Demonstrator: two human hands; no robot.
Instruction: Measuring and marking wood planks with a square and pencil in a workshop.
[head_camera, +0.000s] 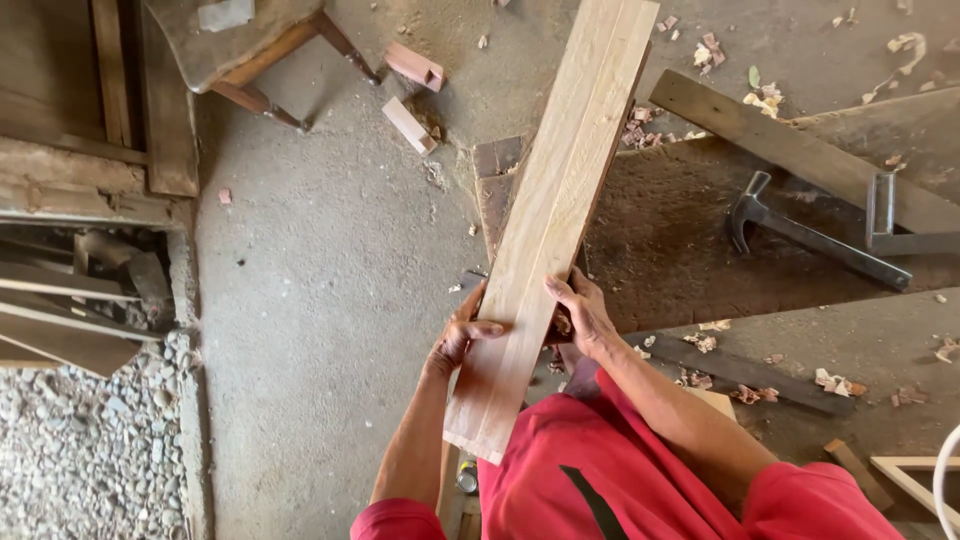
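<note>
Pale plank (555, 215) runs diagonal, near end low by my red shirt (590, 470), far end at top edge. My left hand (462, 335) clamped on plank's left edge, thumb across top face. My right hand (583, 318) grips right edge, fingers curled on. Plank between both palms, above dark workbench (670, 240). Claw hammer (800, 235) lies well right, untouched.
</note>
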